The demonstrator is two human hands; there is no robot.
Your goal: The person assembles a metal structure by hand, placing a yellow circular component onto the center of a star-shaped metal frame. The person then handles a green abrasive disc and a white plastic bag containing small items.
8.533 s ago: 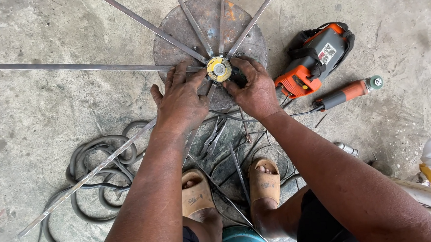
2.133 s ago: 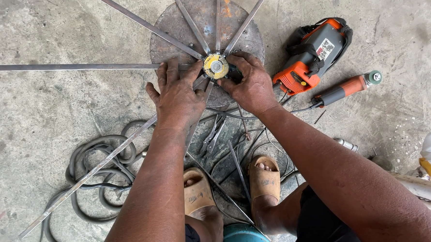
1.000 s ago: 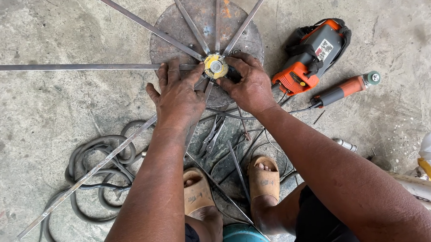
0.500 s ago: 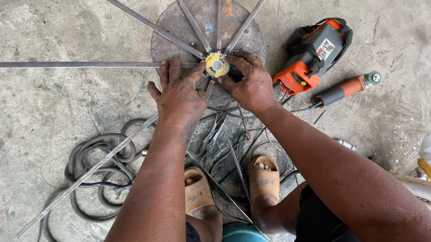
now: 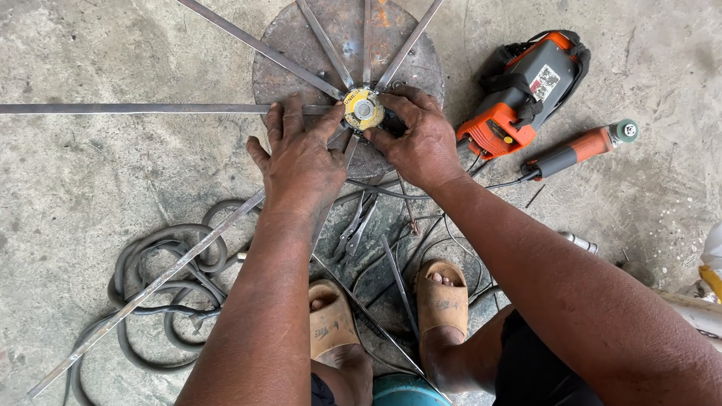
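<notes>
my left hand [image 5: 300,153] and right hand [image 5: 419,139] both pinch the small yellow hub [image 5: 363,109], which sits at the middle of the metal strips [image 5: 248,44] on the round rusty plate [image 5: 341,25].

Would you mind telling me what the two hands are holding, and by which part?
Both the left hand and the right hand pinch the small yellow disc by its rim, at the hub where the flat metal strips meet.

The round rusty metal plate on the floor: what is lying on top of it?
On the round plate lie flat metal strips fanning out from a yellow hub. The left hand and right hand press around the hub, hiding how the strips join.
</notes>
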